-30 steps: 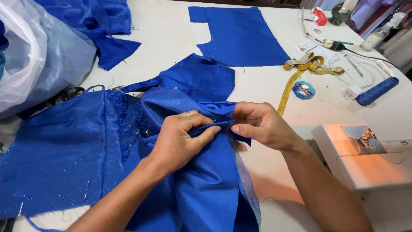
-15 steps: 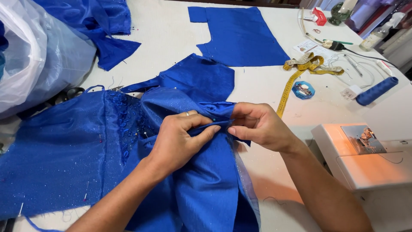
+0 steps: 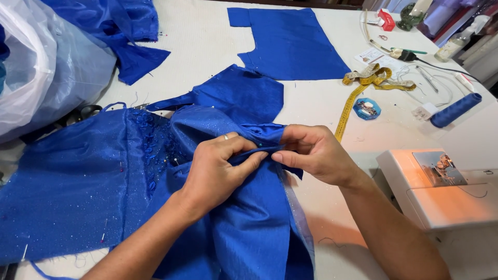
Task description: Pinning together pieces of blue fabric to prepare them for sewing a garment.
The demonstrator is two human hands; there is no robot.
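The fingers (image 3: 244, 155) of the left hand (image 3: 218, 173) and right hand (image 3: 316, 155) are pinching closed on a folded edge of the blue garment (image 3: 104, 192), which is lying spread across the white bench (image 3: 207, 41). The cloth looks light, soft and slippery, best held right at the fold. Nearby are lying a cut blue panel (image 3: 290, 44), a yellow tape measure (image 3: 358, 91) and a white sewing machine (image 3: 441, 192).

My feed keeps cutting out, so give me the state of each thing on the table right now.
Left hand: pinching a fold of the blue garment.
Right hand: pinching the same fold.
Cut blue panel: flat, untouched.
Yellow measuring tape: loosely coiled, one end trailing.
Blue thread spool: lying on its side.
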